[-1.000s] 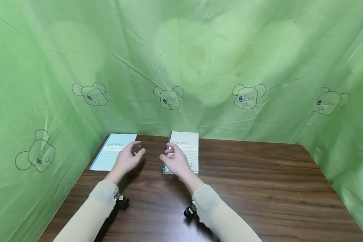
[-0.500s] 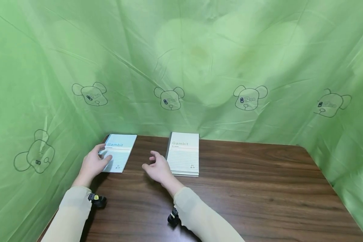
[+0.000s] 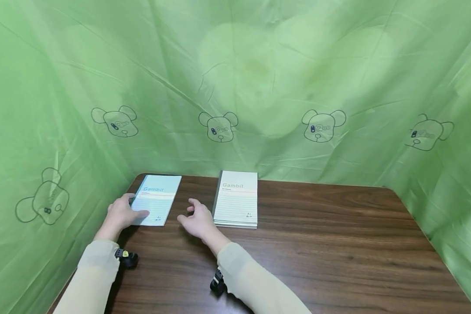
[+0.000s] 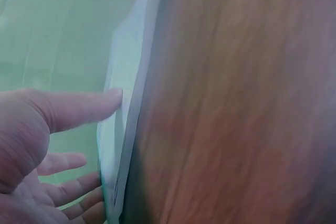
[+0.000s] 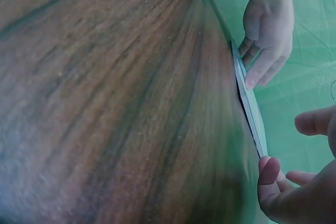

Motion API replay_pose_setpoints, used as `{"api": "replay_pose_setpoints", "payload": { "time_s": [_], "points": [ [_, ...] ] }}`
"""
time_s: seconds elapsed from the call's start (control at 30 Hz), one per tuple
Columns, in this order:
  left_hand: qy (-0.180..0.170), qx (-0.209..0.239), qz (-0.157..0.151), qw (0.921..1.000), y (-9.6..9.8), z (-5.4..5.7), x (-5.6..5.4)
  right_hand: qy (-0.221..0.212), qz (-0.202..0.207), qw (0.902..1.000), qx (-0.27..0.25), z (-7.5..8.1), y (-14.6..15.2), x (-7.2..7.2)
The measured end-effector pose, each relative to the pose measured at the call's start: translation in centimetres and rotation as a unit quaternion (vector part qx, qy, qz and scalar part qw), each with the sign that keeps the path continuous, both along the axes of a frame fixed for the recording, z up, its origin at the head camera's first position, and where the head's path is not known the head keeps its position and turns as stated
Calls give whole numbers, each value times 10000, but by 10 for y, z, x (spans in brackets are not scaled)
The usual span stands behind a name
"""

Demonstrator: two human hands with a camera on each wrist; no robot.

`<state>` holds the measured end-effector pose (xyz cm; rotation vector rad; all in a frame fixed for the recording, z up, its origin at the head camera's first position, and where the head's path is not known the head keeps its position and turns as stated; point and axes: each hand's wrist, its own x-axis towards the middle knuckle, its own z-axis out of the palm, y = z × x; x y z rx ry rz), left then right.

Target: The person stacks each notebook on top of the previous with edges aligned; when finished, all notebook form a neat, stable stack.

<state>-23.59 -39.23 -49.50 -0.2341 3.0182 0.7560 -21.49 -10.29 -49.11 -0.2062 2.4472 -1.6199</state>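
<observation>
A light-blue notebook (image 3: 157, 200) with "Gambit" on its cover lies at the table's back left. My left hand (image 3: 119, 214) holds it by its left side: in the left wrist view, the thumb (image 4: 86, 109) lies over the cover and the fingertips meet the far edge, partly hidden. Between this notebook and a stack of pale notebooks (image 3: 236, 198), my right hand (image 3: 198, 221) hovers with loosely bent fingers and nothing in them. In the right wrist view its fingertips overlap the blue notebook's near end, but the head view shows them apart.
The dark wooden table (image 3: 329, 244) stretches to the right of the stack. Green cloth (image 3: 267, 87) with printed bear heads hangs behind and on both sides. Each wrist carries a small black camera, as on the left wrist (image 3: 128, 258).
Both hands have moved left, the left one from above the notebook to its left side. In the last half second the blue notebook has shifted slightly right and nearer. The stack stays put.
</observation>
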Motion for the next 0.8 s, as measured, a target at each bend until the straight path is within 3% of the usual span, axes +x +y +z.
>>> {"api": "replay_pose_setpoints", "payload": {
  "time_s": [0.13, 0.33, 0.5, 0.6, 0.8],
  "points": [
    [-66, 174, -51, 9998, 22, 1, 6, 65, 80, 9997, 234, -2, 2, 0],
    [118, 419, -160, 9989, 53, -2, 15, 195, 256, 9973, 659, -4, 0, 3],
    [251, 616, 54, 9978, 58, -7, 17, 396, 366, 9936, 994, 2, -2, 8],
    [399, 767, 164, 9961, 57, -9, 18, 465, 268, 9949, 857, -6, -6, 6],
    [659, 1345, 397, 9879, 54, -11, 20, 176, 79, 9984, 537, -2, -6, 13]
  ]
}}
